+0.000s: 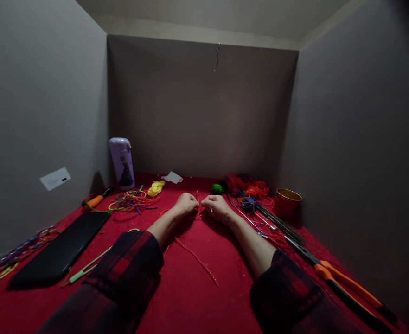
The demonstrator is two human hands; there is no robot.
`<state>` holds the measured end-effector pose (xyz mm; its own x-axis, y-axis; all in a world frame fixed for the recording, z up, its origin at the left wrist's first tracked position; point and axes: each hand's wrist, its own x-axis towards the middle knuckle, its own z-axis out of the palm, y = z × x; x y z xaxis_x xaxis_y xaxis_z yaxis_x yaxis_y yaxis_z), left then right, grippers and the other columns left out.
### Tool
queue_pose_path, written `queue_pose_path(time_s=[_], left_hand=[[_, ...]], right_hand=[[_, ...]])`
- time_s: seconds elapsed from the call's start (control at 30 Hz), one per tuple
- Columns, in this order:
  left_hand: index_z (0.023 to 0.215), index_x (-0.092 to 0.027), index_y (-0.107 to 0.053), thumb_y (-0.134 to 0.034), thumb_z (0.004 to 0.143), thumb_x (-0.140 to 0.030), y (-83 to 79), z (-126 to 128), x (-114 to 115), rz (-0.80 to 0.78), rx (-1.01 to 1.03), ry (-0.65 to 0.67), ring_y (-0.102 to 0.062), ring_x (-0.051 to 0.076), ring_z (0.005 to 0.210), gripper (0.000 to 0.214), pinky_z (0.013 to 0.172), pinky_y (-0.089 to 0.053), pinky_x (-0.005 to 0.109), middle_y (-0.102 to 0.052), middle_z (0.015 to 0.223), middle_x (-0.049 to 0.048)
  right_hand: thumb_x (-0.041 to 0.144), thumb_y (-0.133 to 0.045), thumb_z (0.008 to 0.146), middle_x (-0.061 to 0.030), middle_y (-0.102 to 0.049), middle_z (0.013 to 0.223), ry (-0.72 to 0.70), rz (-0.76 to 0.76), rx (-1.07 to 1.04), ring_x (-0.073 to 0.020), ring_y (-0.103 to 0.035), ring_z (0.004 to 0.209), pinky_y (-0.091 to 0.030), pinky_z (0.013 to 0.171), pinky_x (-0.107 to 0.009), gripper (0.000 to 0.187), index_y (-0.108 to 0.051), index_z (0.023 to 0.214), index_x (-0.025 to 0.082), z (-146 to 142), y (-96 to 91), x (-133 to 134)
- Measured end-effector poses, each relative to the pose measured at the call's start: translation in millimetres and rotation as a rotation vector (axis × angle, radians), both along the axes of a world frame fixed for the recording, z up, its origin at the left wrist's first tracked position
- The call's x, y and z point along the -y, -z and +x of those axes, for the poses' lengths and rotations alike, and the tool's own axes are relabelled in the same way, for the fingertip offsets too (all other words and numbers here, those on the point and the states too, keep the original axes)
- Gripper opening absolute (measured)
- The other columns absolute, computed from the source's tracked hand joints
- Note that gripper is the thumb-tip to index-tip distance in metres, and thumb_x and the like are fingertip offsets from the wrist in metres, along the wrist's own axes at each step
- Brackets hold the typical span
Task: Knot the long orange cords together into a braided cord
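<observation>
Orange-red thin cord point(202, 265) — likely light, limp, slippery — trails toward five o'clock; left hand point(186, 204) and right hand point(216, 206) pinch it close together, probably the best hold.

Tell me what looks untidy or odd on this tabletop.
The multicolored cords near the purple bottle lie in a loose tangle rather than a neat bundle, and the white scrap toward the back panel looks like stray litter.
</observation>
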<state>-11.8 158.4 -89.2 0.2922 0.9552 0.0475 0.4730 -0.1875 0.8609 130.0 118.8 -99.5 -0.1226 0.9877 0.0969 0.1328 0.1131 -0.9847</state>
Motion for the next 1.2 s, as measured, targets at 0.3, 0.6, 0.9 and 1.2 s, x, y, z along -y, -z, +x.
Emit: queue_pose_path(time_s=[0.3,0.6,0.9,1.2], left_hand=[[0.046,-0.016,-0.040,-0.049,0.066,-0.015,-11.8,-7.0,15.1,-0.189,0.184,0.100,-0.023,0.005,0.030,0.022,0.037,-0.014,0.022,-0.028,0.032,-0.0070],[0.052,-0.014,-0.048,-0.052,0.063,-0.013,-8.0,-11.9,10.5,-0.256,0.277,0.147,-0.023,0.004,0.029,0.011,0.035,-0.012,0.021,-0.031,0.032,-0.0071],[0.060,-0.013,-0.054,-0.052,0.066,-0.014,-7.5,-10.2,11.5,-0.255,0.292,0.154,-0.023,0.004,0.029,0.006,0.035,-0.012,0.021,-0.033,0.032,-0.0073],[0.057,-0.011,-0.056,-0.055,0.066,-0.011,-11.2,-7.2,16.7,-0.230,0.258,0.108,-0.026,0.004,0.028,0.009,0.035,-0.015,0.020,-0.037,0.031,-0.0061]], right_hand=[[0.028,-0.063,0.064,0.0043,-0.049,0.042,-0.126,0.037,0.059,-0.0046,-0.037,0.034,-0.023,0.035,-0.018,0.016,-0.060,0.061,0.013,-0.1,-0.2,-0.1],[0.031,-0.062,0.067,0.0027,-0.051,0.040,-0.065,0.040,0.086,-0.0060,-0.038,0.032,-0.025,0.034,-0.019,0.023,-0.056,0.055,0.013,-2.6,-3.1,3.1],[0.042,-0.051,0.079,0.0046,-0.049,0.039,0.054,0.027,0.032,-0.0037,-0.028,0.025,-0.018,0.028,-0.015,0.028,-0.054,0.075,0.014,-3.6,-0.6,2.6],[0.021,-0.054,0.069,0.0041,-0.050,0.041,-0.003,0.011,0.022,-0.0045,-0.038,0.031,-0.025,0.032,-0.015,0.009,-0.056,0.064,0.013,-8.6,6.9,-11.0]])
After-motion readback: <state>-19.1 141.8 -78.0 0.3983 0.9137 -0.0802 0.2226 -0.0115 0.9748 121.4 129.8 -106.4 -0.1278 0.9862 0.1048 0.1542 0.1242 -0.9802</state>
